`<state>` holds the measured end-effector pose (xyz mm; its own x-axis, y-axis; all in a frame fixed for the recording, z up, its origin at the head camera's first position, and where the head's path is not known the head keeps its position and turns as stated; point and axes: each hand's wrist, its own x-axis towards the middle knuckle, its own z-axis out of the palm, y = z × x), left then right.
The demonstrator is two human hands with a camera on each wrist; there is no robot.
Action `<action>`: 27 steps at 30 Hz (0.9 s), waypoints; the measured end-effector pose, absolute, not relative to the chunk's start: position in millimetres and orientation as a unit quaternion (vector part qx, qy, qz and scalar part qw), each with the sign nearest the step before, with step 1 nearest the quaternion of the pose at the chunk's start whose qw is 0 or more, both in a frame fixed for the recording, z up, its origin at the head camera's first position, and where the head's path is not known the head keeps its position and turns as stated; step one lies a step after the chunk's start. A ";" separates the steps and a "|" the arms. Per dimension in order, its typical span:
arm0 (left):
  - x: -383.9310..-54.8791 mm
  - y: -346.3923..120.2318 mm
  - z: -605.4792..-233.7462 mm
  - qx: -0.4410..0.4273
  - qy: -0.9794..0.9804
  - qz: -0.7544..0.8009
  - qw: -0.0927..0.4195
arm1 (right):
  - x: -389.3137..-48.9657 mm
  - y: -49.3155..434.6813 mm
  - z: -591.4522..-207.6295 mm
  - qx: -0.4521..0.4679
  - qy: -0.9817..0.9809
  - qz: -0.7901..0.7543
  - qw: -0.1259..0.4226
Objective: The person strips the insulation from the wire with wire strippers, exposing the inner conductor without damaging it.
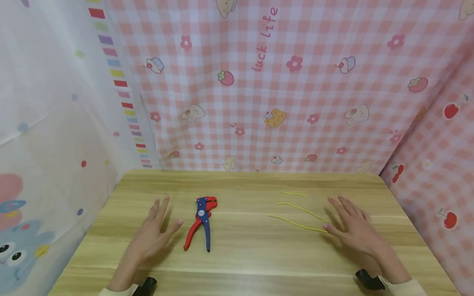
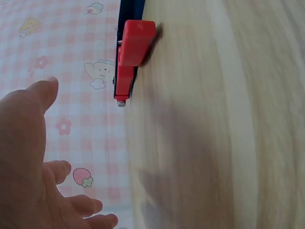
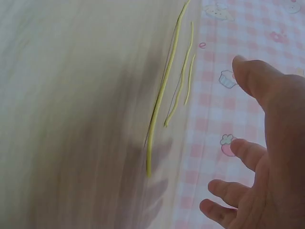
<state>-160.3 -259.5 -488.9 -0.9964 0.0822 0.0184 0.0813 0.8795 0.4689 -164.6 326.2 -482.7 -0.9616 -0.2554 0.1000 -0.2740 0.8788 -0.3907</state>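
A wire stripper (image 1: pixel 201 213) with one red and one blue handle lies on the wooden table, its red jaws pointing away. To its left, my left hand (image 1: pixel 149 236) hovers over the wood with fingers spread, holding nothing; the left wrist view shows the tool's red end (image 2: pixel 136 45) beyond the thumb. Three yellow wires of different lengths lie right of the tool: a short one (image 1: pixel 292 193), a middle one (image 1: pixel 301 208) and a long one (image 1: pixel 296 223). My right hand (image 1: pixel 352 230) is spread by their right ends, its thumb overlapping the long wire's end in the head view.
The wooden table (image 1: pixel 244 263) has rounded far corners. A pink checked cloth (image 1: pixel 252 94) hangs right behind its back edge, with another patterned cloth (image 1: pixel 437 135) on the right and a white one (image 1: pixel 55 123) on the left. Black wrist straps (image 1: pixel 370 280) sit at both cuffs.
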 end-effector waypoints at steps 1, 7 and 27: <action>-159.9 -258.6 -488.2 0.040 0.969 0.245 0.002 | -165.4 324.5 -482.8 0.138 -0.968 0.208 0.024; -160.4 -253.9 -486.1 0.036 0.962 0.270 0.004 | -169.1 316.1 -486.6 0.145 -0.964 0.219 0.032; -165.9 -229.8 -489.3 0.003 0.934 0.354 -0.056 | -169.6 292.1 -496.5 0.180 -0.942 0.276 0.065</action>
<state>-165.9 -229.8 -489.3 -0.9936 -0.0338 0.1078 0.0462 0.7494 0.6605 -169.6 292.1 -496.5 -0.9267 -0.3031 0.2223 -0.3752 0.7823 -0.4973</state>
